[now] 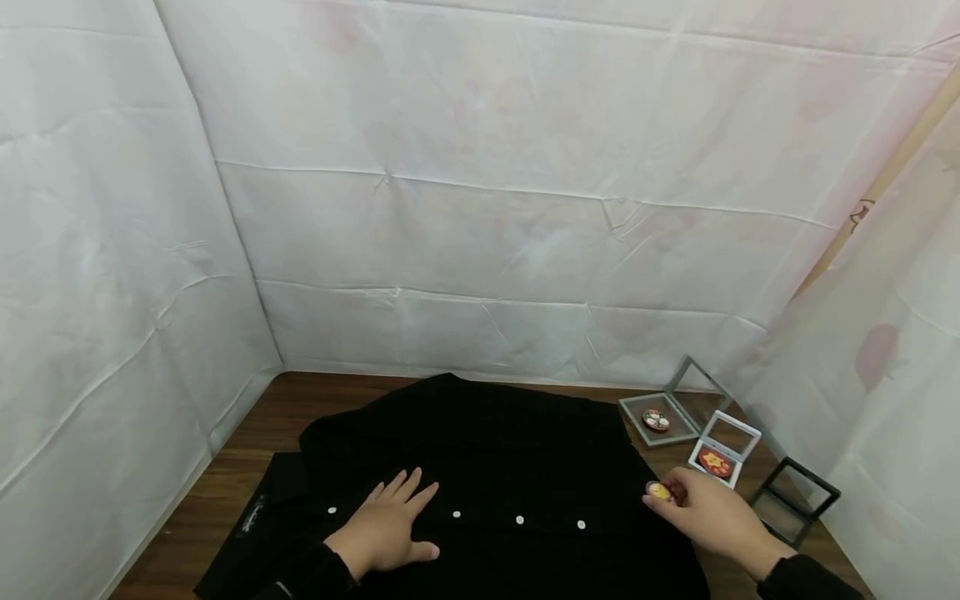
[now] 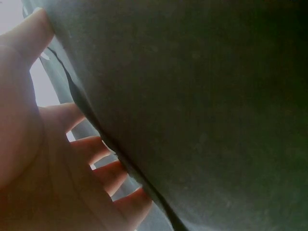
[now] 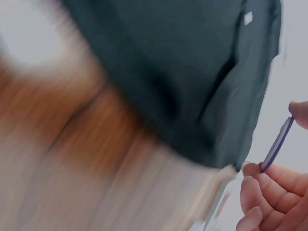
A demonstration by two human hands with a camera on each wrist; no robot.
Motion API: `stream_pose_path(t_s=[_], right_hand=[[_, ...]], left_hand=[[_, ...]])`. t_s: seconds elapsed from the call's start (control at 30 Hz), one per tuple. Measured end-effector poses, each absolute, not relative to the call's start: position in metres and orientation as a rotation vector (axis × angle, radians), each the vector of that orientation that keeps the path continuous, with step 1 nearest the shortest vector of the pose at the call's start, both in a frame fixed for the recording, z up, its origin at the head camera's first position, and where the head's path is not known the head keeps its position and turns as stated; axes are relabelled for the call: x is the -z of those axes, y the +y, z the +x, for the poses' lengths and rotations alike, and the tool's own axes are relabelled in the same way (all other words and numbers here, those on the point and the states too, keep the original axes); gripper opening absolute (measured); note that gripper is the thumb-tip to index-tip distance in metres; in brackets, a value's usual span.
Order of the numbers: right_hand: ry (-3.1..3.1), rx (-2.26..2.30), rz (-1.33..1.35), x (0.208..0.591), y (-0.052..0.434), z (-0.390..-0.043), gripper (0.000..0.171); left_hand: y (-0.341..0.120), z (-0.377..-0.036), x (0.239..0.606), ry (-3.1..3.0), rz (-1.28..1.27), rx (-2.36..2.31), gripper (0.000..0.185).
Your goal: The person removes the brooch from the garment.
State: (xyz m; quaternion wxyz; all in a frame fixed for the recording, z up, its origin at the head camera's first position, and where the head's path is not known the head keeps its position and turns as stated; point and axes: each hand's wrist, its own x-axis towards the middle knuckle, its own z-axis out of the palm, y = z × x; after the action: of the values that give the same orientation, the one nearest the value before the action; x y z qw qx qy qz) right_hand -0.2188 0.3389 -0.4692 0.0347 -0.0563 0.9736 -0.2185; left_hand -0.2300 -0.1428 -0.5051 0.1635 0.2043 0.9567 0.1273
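A black shirt (image 1: 525, 467) with white buttons lies spread over the table. On its front, near the button line, my left hand (image 1: 386, 525) rests with its fingers spread; in the left wrist view those fingers (image 2: 89, 149) touch the dark cloth (image 2: 192, 115). At the shirt's right edge, my right hand (image 1: 708, 508) pinches a small round badge (image 1: 660, 491) with a yellow middle and purplish rim. The right wrist view shows the badge (image 3: 277, 144) edge-on between thumb and fingers, apart from the shirt (image 3: 183, 72).
Right of the shirt stand three open cases: a grey one (image 1: 637, 421) holding a round patterned badge (image 1: 656, 420), a white one (image 1: 738, 477) holding a red-and-yellow badge (image 1: 715, 462), and a black one (image 1: 813, 483) partly behind my right wrist. White sheets (image 1: 487, 250) enclose the wooden table (image 1: 247, 442).
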Motion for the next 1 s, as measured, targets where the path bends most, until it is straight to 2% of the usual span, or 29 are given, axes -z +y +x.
stream_pose_path(t_s=[0.23, 0.43, 0.67, 0.83, 1.0], right_hand=[[3.084, 0.384, -0.177, 0.475, 0.384, -0.215, 0.037], [3.112, 0.282, -0.074, 0.474, 0.42, -0.216, 0.04], [3.024, 0.221, 0.079, 0.48, 0.453, -0.217, 0.054], [2.946, 0.198, 0.126, 0.482, 0.467, -0.221, 0.068], [2.941, 0.195, 0.13, 0.486, 0.476, -0.223, 0.073]], left_hand=[[-0.142, -0.228, 0.505, 2.72, 0.577, -0.401, 0.091], [-0.143, -0.23, 0.506, 2.726, 0.585, -0.394, 0.091], [-0.143, -0.23, 0.506, 2.732, 0.594, -0.387, 0.09], [-0.142, -0.229, 0.505, 2.739, 0.597, -0.379, 0.09], [-0.142, -0.229, 0.505, 2.743, 0.585, -0.381, 0.09]])
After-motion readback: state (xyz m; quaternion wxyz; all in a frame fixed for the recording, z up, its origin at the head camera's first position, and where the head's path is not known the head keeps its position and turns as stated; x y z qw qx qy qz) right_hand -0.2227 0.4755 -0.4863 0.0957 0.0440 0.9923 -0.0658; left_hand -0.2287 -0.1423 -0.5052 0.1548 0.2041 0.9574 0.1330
